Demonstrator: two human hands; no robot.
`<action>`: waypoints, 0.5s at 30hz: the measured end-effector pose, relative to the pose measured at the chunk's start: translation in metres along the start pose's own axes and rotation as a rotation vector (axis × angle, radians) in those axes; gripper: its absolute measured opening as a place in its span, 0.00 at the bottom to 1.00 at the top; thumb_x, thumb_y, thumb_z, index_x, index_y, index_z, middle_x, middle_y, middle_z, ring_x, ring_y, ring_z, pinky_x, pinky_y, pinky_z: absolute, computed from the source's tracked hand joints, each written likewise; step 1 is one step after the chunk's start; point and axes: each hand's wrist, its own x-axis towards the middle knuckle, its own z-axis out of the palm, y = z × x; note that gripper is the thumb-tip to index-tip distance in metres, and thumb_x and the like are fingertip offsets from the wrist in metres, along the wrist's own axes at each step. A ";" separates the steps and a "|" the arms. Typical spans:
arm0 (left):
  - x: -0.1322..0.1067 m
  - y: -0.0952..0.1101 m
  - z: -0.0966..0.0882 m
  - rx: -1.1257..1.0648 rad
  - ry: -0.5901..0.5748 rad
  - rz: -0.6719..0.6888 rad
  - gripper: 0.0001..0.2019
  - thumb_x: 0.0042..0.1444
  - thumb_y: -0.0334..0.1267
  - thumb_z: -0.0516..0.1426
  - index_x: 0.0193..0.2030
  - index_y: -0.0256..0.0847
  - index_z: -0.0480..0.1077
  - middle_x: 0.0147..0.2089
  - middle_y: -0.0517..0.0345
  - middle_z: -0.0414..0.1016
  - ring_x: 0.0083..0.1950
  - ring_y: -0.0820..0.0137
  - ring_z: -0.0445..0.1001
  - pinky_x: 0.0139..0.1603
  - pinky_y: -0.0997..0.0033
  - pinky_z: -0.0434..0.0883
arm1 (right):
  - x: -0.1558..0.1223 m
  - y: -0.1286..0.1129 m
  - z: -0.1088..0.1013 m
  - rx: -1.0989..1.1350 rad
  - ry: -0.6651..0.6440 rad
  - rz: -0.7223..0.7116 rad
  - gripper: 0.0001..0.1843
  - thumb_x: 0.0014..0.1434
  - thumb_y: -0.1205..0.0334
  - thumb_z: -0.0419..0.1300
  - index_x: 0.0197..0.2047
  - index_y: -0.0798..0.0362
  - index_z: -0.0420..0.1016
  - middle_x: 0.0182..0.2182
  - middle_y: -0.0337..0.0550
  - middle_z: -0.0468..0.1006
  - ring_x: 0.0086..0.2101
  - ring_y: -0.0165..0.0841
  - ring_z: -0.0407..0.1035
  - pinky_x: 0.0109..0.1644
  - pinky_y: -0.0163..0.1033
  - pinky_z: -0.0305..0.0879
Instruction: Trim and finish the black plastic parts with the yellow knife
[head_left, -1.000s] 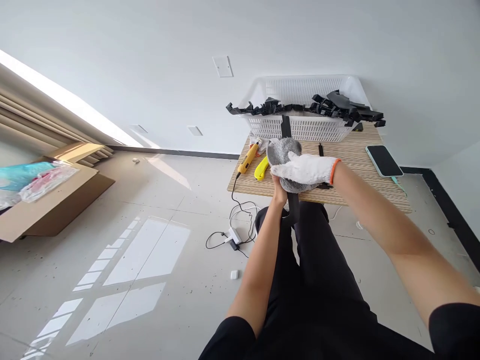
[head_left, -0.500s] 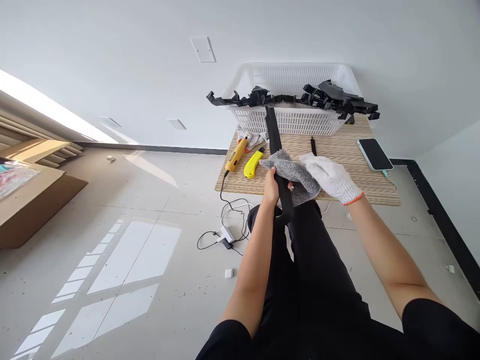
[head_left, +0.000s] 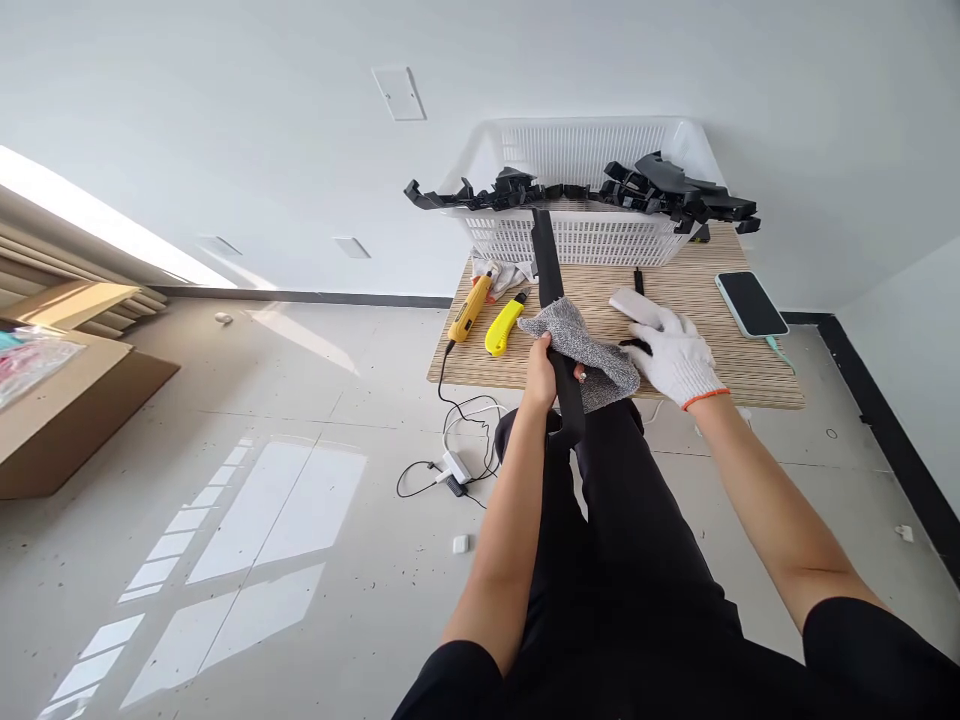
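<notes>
Leftmost, a cardboard box [head_left: 82,415] sat at the frame's left edge. Near centre, 1 corded yellow tool [head_left: 470,308] and 1 yellow cutter [head_left: 505,324] lay on the wooden table [head_left: 491,372]. Just right of them, the bare left hand [head_left: 541,375] was wrapped around a long black strip [head_left: 549,265] and a grey cloth [head_left: 585,340], both right of centre. Farther right, the gloved right hand [head_left: 673,357], fingers partly spread, was beside a dark piece [head_left: 634,344]; whether it gripped that was unclear. A phone [head_left: 751,304] lay rightmost.
</notes>
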 end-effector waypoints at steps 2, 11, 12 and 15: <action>-0.001 0.001 0.001 0.003 0.002 -0.006 0.27 0.70 0.57 0.45 0.28 0.42 0.68 0.18 0.57 0.64 0.22 0.67 0.70 0.29 0.69 0.73 | -0.003 0.004 0.004 0.001 0.023 0.114 0.25 0.72 0.45 0.54 0.64 0.44 0.81 0.66 0.60 0.67 0.60 0.59 0.63 0.53 0.60 0.70; 0.002 -0.002 -0.003 0.073 0.001 -0.005 0.25 0.69 0.57 0.46 0.27 0.43 0.66 0.17 0.57 0.64 0.24 0.66 0.73 0.27 0.70 0.72 | -0.004 0.022 0.013 -0.066 0.057 0.204 0.31 0.73 0.47 0.50 0.70 0.54 0.71 0.65 0.67 0.66 0.54 0.57 0.69 0.49 0.56 0.68; 0.002 -0.002 -0.003 0.076 0.014 -0.010 0.25 0.68 0.57 0.46 0.27 0.44 0.66 0.17 0.57 0.65 0.25 0.65 0.74 0.27 0.70 0.72 | -0.002 0.024 0.014 -0.080 0.063 0.198 0.28 0.74 0.50 0.49 0.69 0.54 0.73 0.65 0.66 0.67 0.53 0.55 0.70 0.49 0.55 0.68; 0.001 -0.002 -0.001 0.060 0.085 -0.019 0.22 0.67 0.57 0.50 0.27 0.44 0.65 0.18 0.58 0.66 0.26 0.64 0.76 0.27 0.70 0.73 | -0.001 0.028 0.016 -0.118 0.080 0.168 0.26 0.75 0.53 0.46 0.64 0.53 0.78 0.64 0.63 0.69 0.49 0.52 0.72 0.47 0.54 0.69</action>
